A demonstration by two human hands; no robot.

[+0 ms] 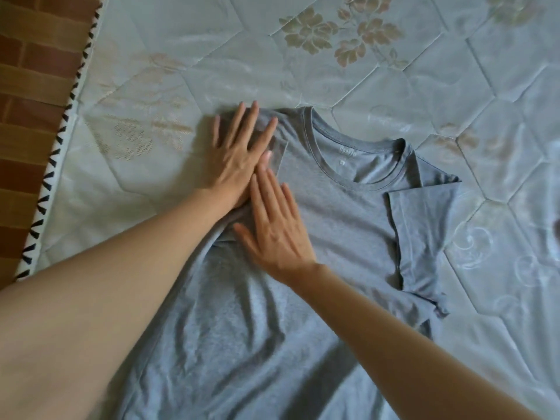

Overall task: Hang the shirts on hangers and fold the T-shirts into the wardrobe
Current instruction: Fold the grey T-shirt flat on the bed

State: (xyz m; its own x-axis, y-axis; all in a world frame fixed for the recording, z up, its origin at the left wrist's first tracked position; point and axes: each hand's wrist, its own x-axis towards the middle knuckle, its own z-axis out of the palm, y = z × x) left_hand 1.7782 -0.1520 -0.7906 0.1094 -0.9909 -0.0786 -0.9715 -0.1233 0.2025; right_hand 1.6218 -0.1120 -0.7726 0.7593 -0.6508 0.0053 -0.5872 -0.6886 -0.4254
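A pale quilted mattress with floral stitching (394, 71) fills the view, brown tiled floor (27, 86) along its left edge. Spread across it lies the grey crew-neck T-shirt (333, 213), right sleeve folded inward. Left hand (239, 159) and right hand (275, 225), fingers straight, press flat on its left shoulder, touching each other.

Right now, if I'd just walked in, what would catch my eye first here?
Most likely the grey T-shirt spread flat in the middle of a pale quilted mattress, its right-hand sleeve folded in over the body. Next, the two bare hands pressing its other shoulder: the left hand flat on the folded sleeve, the right hand just below it. At far left, a brick-patterned floor shows beyond the mattress edge.
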